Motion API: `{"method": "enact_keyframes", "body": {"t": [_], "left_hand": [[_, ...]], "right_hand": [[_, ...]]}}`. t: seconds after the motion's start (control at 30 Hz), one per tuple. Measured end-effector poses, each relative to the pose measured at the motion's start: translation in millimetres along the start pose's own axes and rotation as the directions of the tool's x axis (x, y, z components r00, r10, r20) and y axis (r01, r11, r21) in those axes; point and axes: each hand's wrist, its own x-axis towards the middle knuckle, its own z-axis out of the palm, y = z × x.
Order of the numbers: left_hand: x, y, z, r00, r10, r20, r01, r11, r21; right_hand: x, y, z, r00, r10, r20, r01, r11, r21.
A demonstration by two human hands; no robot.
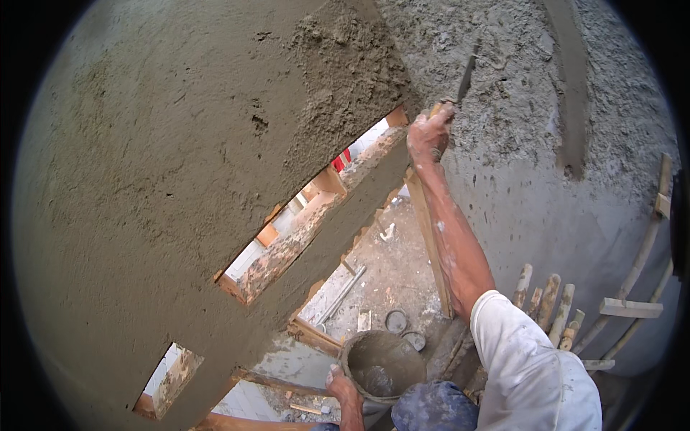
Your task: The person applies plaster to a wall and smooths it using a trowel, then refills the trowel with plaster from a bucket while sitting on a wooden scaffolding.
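Note:
My right arm reaches up toward the corner where two walls meet. In my right hand is a trowel, its handle inside my closed fingers and its thin dark blade seen nearly edge-on, in front of the rough grey wall. Low in the view, my left hand is closed on the rim of a round bucket. Wet grey mortar lies inside it. Mortar smears both hands.
Wet plaster covers the left wall, rough near the corner. A slanted opening and a small one pierce it. Below are a wooden board, a littered floor and two round containers. Wooden poles stand at right.

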Motion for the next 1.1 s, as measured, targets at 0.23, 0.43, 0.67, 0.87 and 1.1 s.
{"method": "enact_keyframes", "body": {"t": [0.23,0.43,0.67,0.87,1.1], "left_hand": [[17.7,-0.5,-29.2,1.000,-0.005,0.016,0.004,0.998,0.061],[-4.5,12.0,1.3,0.994,0.078,0.072,-0.098,0.937,0.336],[-23.7,32.4,17.4,0.775,0.391,0.497,-0.620,0.627,0.472],[-34.1,51.2,-1.5,0.813,0.270,0.517,-0.522,0.730,0.440],[-11.5,6.3,11.3,0.871,0.336,0.357,-0.451,0.836,0.313]], "right_hand": [[-145.9,23.7,-167.7,-0.197,-0.186,0.963,-0.131,0.978,0.162],[-244.5,119.8,-330.4,-0.667,0.249,0.702,0.373,0.927,0.025],[-382.6,262.2,-340.4,-0.423,-0.242,0.873,0.014,0.962,0.273],[-418.0,251.7,-328.0,-0.855,0.358,0.376,0.128,0.847,-0.517],[-419.2,284.4,-373.6,-0.804,0.106,0.586,-0.035,0.974,-0.225]]}}
